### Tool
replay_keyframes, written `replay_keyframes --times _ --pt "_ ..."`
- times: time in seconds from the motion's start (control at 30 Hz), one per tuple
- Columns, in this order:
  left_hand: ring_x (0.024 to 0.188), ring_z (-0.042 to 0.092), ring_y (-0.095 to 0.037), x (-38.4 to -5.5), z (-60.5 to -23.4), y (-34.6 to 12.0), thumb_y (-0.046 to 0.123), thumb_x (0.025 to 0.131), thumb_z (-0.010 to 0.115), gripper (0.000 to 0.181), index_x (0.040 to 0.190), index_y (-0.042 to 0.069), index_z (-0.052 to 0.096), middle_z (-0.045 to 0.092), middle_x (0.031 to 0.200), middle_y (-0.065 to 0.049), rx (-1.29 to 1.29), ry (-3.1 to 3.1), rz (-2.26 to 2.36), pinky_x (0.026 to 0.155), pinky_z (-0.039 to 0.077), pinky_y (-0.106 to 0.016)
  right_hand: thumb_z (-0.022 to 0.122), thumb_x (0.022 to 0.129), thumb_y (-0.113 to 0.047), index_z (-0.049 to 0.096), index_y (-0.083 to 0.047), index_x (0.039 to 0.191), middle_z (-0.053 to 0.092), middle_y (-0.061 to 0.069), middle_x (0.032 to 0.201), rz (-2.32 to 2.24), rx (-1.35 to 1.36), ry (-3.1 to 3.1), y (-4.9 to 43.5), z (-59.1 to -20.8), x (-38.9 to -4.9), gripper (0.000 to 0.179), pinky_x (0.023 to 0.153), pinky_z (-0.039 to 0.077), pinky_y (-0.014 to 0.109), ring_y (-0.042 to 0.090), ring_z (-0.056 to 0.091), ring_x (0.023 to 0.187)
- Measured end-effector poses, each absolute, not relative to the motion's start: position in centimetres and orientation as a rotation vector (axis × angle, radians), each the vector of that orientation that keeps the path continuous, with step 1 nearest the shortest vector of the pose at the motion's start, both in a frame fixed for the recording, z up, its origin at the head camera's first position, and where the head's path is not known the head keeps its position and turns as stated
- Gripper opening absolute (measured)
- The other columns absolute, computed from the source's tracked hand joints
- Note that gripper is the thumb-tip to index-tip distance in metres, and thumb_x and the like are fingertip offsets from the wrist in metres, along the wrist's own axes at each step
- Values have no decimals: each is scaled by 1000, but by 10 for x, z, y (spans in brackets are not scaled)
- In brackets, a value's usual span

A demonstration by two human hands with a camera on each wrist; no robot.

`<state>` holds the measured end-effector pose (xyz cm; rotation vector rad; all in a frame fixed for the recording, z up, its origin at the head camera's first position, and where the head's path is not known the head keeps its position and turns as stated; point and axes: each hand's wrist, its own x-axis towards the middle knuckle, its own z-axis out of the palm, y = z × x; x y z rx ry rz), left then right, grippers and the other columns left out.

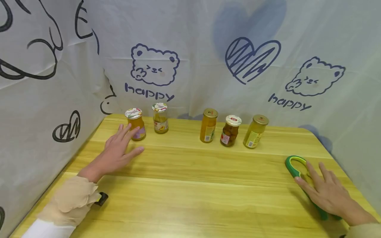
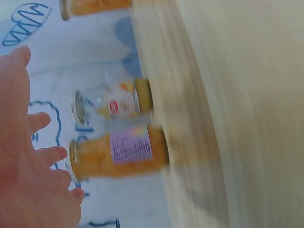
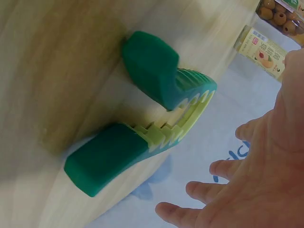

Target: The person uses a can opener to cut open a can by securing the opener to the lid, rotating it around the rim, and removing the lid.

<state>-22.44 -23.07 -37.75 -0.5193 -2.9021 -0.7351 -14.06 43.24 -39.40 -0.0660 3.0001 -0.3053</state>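
Note:
My left hand (image 1: 119, 150) reaches toward a jar (image 1: 137, 124) of orange fruit with a purple label and a patterned lid. Its fingers are spread; in the left wrist view a gap shows between the palm and that jar (image 2: 95, 154). A partly filled jar (image 1: 160, 124) with a peach label stands just to the right. Over on the right side, my right hand (image 1: 325, 188) hovers with fingers extended above a green jar opener (image 1: 293, 168). The opener's two thick handles and toothed light-green inner edge (image 3: 190, 116) show in the right wrist view.
Along the back of the wooden table (image 1: 184, 198) stand an orange jar (image 1: 207, 127), a dark-fruit jar (image 1: 229, 134) with a white lid, and a yellowish jar (image 1: 254, 134) with a gold lid. White drawn-on cloth (image 1: 202, 76) hangs behind and at both sides.

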Motion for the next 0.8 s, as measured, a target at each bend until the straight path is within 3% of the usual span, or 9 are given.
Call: replay_keyframes --times 0.13,0.3,0.43,0.67,0.8 --pt "162 0 -47 -230 -381 -210 54 105 52 75 166 21 23 13 174 -19 -582 -2853 -791 123 10 -74 29 109 -57 1 3 164 3 56 154 -275 -50 3017 433 -398 -140 86 96 24 90 82 16 129" --pt "162 5 -45 -234 -382 -186 53 104 55 74 165 22 26 19 173 -16 -646 -2812 -853 123 12 -76 31 110 -53 2 7 162 6 58 152 -347 -79 3030 436 -405 -137 85 98 22 87 83 17 127" --pt "161 13 -44 -237 -382 -168 52 103 58 72 161 17 33 30 170 -15 -697 -2771 -895 122 15 -77 33 111 -52 4 11 161 9 59 150 -369 -91 3029 440 -407 -137 85 98 21 85 83 18 126" --pt "158 29 -35 -242 -378 -130 52 102 59 68 156 14 40 43 162 -10 -798 -2733 -954 125 24 -66 28 100 -77 -5 19 155 15 61 141 -170 233 2903 448 -400 -139 115 80 42 83 84 33 114" --pt "149 42 -32 -247 -377 -109 51 102 60 67 154 13 41 46 158 -9 -818 -2728 -1037 124 32 -61 34 98 -79 3 26 151 25 62 133 -145 240 2908 449 -400 -137 121 84 44 77 81 39 108"
